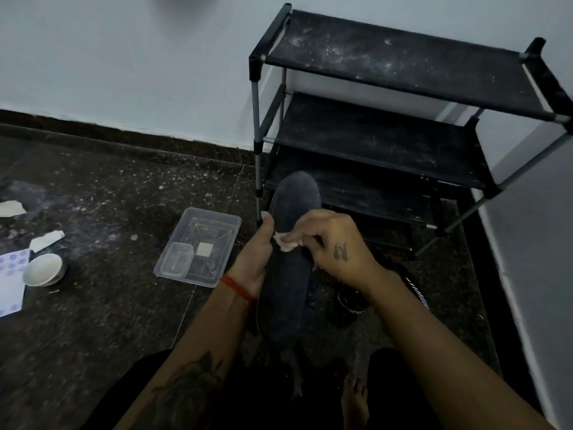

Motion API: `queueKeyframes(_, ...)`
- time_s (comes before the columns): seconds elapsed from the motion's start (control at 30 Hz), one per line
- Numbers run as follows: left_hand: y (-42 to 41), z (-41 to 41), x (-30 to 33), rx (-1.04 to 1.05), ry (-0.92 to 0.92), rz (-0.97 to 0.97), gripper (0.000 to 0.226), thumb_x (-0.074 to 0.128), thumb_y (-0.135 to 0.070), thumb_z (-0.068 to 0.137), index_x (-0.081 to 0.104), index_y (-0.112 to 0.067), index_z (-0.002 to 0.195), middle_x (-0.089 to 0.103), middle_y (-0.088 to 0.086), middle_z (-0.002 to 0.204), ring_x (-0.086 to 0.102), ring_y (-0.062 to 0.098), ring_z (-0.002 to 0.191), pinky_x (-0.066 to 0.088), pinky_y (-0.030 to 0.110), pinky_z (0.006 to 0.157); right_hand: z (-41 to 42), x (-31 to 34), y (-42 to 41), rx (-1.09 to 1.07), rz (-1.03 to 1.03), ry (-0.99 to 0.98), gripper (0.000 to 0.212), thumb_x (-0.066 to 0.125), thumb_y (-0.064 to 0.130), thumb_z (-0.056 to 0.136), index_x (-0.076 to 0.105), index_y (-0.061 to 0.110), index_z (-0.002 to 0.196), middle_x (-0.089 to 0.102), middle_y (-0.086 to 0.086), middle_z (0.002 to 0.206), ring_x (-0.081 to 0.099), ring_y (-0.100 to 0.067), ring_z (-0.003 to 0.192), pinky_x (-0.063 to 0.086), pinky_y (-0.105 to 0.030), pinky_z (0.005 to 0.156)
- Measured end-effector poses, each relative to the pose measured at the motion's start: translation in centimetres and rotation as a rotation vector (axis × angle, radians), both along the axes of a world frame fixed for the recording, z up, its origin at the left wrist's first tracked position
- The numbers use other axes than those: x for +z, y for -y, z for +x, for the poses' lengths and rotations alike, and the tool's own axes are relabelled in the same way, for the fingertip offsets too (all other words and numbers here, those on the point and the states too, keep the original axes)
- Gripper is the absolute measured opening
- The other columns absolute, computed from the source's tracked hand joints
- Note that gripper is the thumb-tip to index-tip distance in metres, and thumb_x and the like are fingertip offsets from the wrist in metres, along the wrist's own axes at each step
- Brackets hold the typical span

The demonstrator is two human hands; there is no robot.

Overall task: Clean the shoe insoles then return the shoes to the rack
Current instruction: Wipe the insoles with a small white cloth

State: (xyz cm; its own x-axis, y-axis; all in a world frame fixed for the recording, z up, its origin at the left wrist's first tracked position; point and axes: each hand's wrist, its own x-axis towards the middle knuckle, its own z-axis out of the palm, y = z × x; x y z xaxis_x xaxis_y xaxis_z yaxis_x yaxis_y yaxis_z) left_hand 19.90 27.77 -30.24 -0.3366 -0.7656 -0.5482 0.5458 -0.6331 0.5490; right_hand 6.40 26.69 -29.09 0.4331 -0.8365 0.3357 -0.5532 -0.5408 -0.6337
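Gripping insole (293, 243) edge, left hand (255, 259); right hand (328, 243) pinches wipe (286, 243).

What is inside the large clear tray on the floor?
Inside the clear tray lie a smaller clear container and a small pale square. Nothing covers the tray; any liquid in it cannot be made out.

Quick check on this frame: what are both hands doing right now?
Left hand: grips the dark insole along its edge, thumb up.
Right hand: pinches a small white wipe against the insole.
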Motion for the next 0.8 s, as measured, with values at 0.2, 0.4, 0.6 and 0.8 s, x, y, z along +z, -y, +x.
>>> queueKeyframes(0.2,-0.2,-0.1,0.7,-0.041,-0.013,0.002,0.073,0.020,-0.058,0.096,0.069,-0.005,0.089,0.073,0.014,0.072,0.070,0.022,0.058,0.057,0.029,0.054,-0.9,-0.8,1.0,-0.297,-0.090,0.003,0.027,0.058,-0.007,0.074,0.074,0.011,0.086,0.069,-0.006,0.084,0.064,-0.020,0.080,0.048,-0.022,0.075)
queueKeyframes(0.4,0.1,0.3,0.4,-0.003,0.071,-0.015,0.067,0.016,-0.053,0.098,0.066,-0.010,0.088,0.073,0.006,0.068,0.070,0.013,0.059,0.056,0.019,0.058,1.2,-0.9,-0.1,-0.134,-0.069,-0.006,0.029,0.057,-0.005,0.075,0.073,0.009,0.095,0.067,-0.008,0.086,0.062,-0.017,0.078,0.049,-0.019,0.074)
queueKeyframes(0.6,0.1,0.3,0.2,0.035,0.009,0.004,0.074,0.015,-0.054,0.098,0.073,-0.010,0.084,0.074,0.008,0.077,0.072,0.016,0.066,0.054,0.030,0.072,-0.1,-0.1,-0.1,0.093,0.082,0.009,0.031,0.058,-0.012,0.073,0.076,0.012,0.079,0.067,-0.004,0.085,0.062,-0.010,0.076,0.050,-0.014,0.068)
queueKeyframes(0.8,-0.1,0.1,0.7,-0.006,0.058,0.000,0.064,0.014,-0.053,0.098,0.061,-0.009,0.103,0.074,0.007,0.077,0.070,0.017,0.074,0.055,0.028,0.071,0.7,-1.2,0.0,-0.244,-0.099,-0.073,0.030,0.053,-0.004,0.072,0.073,0.009,0.091,0.068,-0.009,0.087,0.063,-0.024,0.082,0.043,-0.018,0.077)
